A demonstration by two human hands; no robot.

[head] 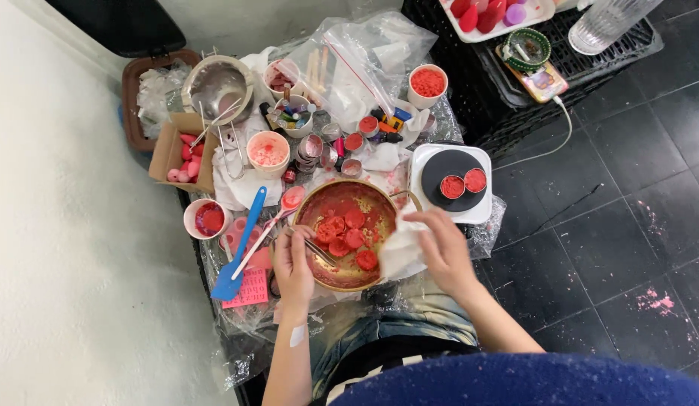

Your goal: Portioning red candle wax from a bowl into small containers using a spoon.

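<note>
From the head camera, the left hand (292, 265) is closed around thin metal tongs (317, 251) whose tips reach into a round brass pan (319, 203) over flat red wax discs (347, 233). The right hand (446, 248) pinches a crumpled white cloth (402, 252) against the pan's right rim, fingers curled on the fabric. The pan sits at the near edge of a small table covered in clear plastic sheet (237, 331).

Just left of the pan lies a blue spatula (240, 248), beside a white cup (204, 219) of red wax. Behind the pan stand small tins (342, 146) and a steel bowl (217, 89). To the right, a white hotplate (451, 183) carries two red-filled tins. A cardboard box (180, 154) of pink pieces rests at the far left.
</note>
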